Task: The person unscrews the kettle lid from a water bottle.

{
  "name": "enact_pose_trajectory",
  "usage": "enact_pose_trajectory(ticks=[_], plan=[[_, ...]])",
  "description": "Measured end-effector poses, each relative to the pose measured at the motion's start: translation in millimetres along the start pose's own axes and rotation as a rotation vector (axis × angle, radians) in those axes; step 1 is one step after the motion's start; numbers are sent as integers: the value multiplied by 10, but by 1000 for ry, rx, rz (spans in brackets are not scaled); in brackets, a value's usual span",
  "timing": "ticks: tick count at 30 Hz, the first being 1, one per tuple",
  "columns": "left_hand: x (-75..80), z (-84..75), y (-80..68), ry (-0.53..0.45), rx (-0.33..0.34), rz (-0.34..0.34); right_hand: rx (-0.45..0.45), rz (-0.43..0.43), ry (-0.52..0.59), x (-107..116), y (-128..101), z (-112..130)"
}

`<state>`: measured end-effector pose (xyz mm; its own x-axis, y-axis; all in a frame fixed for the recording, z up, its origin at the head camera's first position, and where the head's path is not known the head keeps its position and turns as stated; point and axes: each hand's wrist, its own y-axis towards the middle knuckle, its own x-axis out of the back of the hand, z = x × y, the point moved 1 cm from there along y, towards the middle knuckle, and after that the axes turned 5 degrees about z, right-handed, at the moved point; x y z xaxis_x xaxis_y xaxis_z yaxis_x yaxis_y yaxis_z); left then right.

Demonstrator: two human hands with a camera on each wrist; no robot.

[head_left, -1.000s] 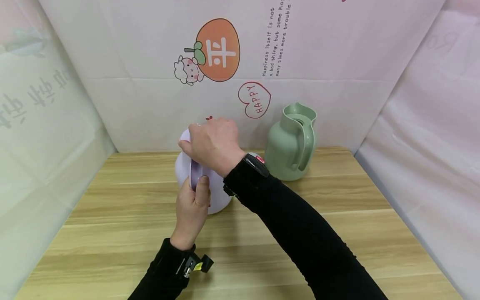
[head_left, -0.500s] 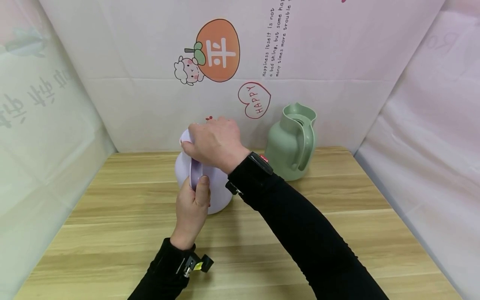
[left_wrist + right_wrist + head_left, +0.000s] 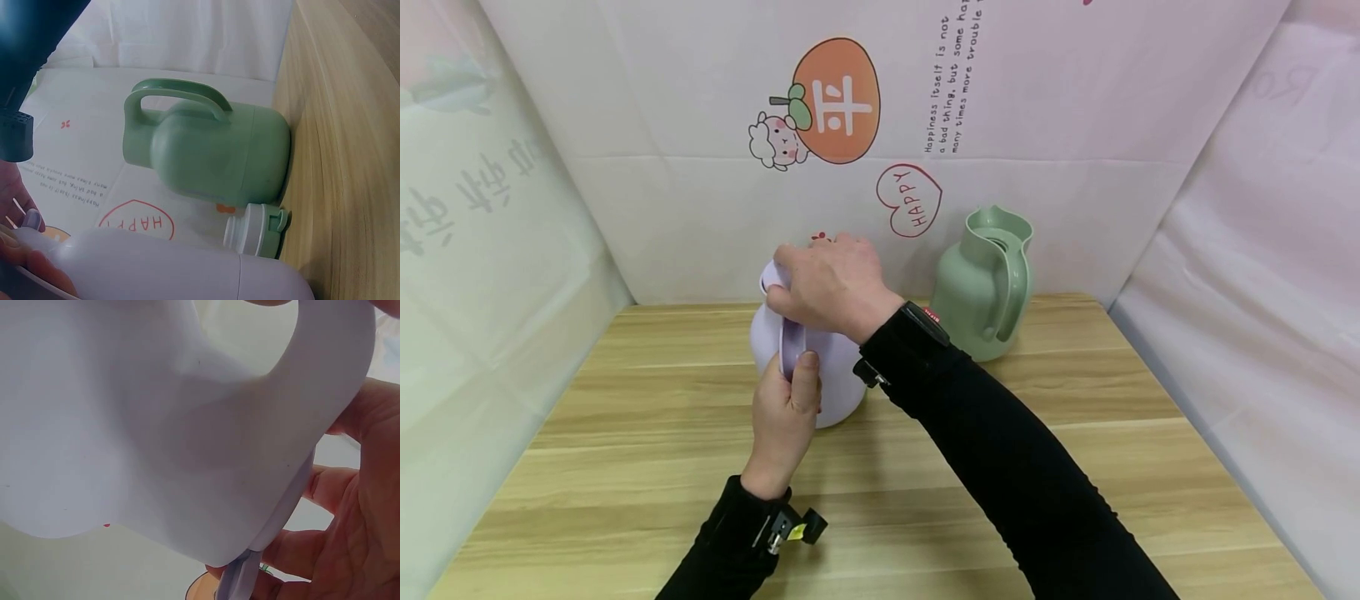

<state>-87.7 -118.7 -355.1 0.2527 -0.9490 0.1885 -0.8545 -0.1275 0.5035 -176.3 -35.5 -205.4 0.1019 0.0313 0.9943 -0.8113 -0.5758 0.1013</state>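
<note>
Where the lavender jug stands: upright on the table, handle toward the person.
Left wrist view: a white-and-green stopper sits beside the lavender jug, between it and a green jug; the head view has the right sleeve over most of that spot.
Right wrist view: a thin lavender piece juts from the lavender jug's mouth, beside fingers the head view hides.
Left hand: wrapped firmly round the handle, thumb along it.
Right hand: arched over the lavender jug's top, fingers bent round its mouth and slightly spread; exactly which part they grip cannot be told.
Room: wood spreads before and left of the lavender jug; printed cloth rises close behind it.
</note>
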Motion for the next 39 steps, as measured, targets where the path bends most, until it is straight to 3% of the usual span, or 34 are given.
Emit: enact_pose_trajectory(ticks=[39], plan=[[-4,-20,1,-15,8,-10,100,0,140,-12,15,-18]])
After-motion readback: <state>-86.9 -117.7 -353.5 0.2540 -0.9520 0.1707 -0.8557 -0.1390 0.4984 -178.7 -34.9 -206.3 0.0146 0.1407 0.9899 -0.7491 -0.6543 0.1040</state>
